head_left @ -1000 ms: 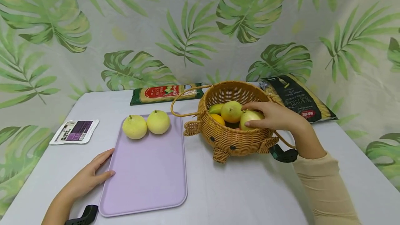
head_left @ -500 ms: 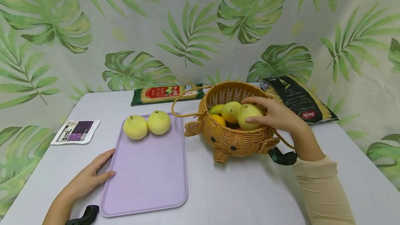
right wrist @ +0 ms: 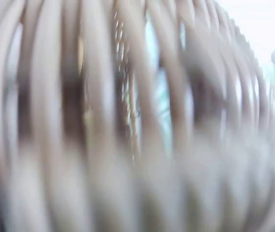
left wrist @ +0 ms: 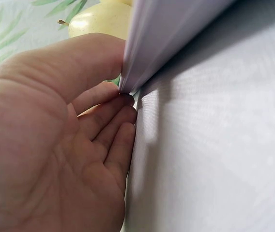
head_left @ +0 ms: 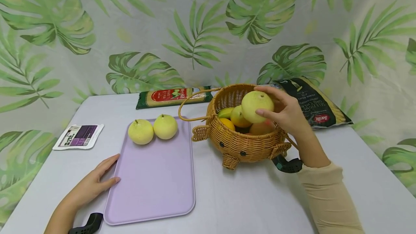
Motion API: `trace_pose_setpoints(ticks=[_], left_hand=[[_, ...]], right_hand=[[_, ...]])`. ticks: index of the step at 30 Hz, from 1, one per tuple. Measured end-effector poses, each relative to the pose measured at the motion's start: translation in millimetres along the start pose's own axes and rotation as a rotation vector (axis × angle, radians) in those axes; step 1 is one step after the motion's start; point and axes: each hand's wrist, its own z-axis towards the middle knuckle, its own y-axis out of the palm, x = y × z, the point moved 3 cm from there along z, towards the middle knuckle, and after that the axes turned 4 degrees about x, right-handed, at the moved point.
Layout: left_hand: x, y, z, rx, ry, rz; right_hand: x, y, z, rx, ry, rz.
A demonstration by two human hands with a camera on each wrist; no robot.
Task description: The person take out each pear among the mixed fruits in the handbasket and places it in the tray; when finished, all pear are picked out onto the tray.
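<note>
Above the right side of the pig-shaped wicker basket point(head_left: 253, 149), my right hand point(head_left: 287, 113) holds a round, pale yellow pear point(head_left: 256, 105) between thumb and fingers. Below it in the basket lie a yellow-green pear point(head_left: 239, 116), a reddish fruit point(head_left: 262, 128), an orange fruit point(head_left: 227, 123) and a green fruit point(head_left: 225, 112). My left hand point(head_left: 94, 185) rests at the left edge of the lilac tray point(head_left: 152, 187); thumb and fingertips touch its rim point(left wrist: 132, 58). Two more pale pears point(head_left: 141, 132) stand at the tray's far end. Blurred wickerwork point(right wrist: 137, 121) fills the right wrist view.
A green noodle packet point(head_left: 172, 97) lies behind the tray and basket. Back right is a black pasta bag point(head_left: 312, 100), partly behind the basket. At the far left sits a white and purple packet point(head_left: 78, 137). The basket's handle point(head_left: 182, 109) sticks out leftward.
My right hand has lifted the pear up out of the basket, slightly leftward, uncovering the reddish fruit beneath. The left hand and tray stay in place.
</note>
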Motion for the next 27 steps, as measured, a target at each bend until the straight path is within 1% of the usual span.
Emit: trace_pose_setpoints(ticks=[3,5,8,11,16,20,23,27], left_hand=[[-0.1,0.0,-0.1,-0.002,-0.006,-0.004],[-0.2,0.0,-0.1,-0.004,-0.011,-0.009],[-0.4,0.0,0.1,-0.005,-0.013,-0.014],[-0.2,0.0,0.6,-0.002,-0.005,-0.010],[0.0,0.0,1.1,0.002,0.005,-0.004],[-0.4,0.1,1.3,-0.002,0.003,-0.009],[-0.5,0.2,1.2,-0.003,0.006,-0.014],[-0.7,-0.1,1.1,0.001,0.013,-0.014]], right_hand=[[-8.7,11.0,1.2,0.037,-0.050,0.076],[-15.7,20.8,1.4,0.051,-0.083,0.090],[-28.0,39.5,1.4,0.040,-0.130,0.106],[-40.0,62.0,1.9,0.015,-0.153,0.140],[-53.3,104.0,6.1,-0.025,-0.131,0.221],[-57.6,141.3,10.2,-0.038,-0.094,0.274],[-54.8,170.7,11.4,-0.045,-0.037,0.279],[-41.4,208.3,9.2,-0.056,0.036,0.241]])
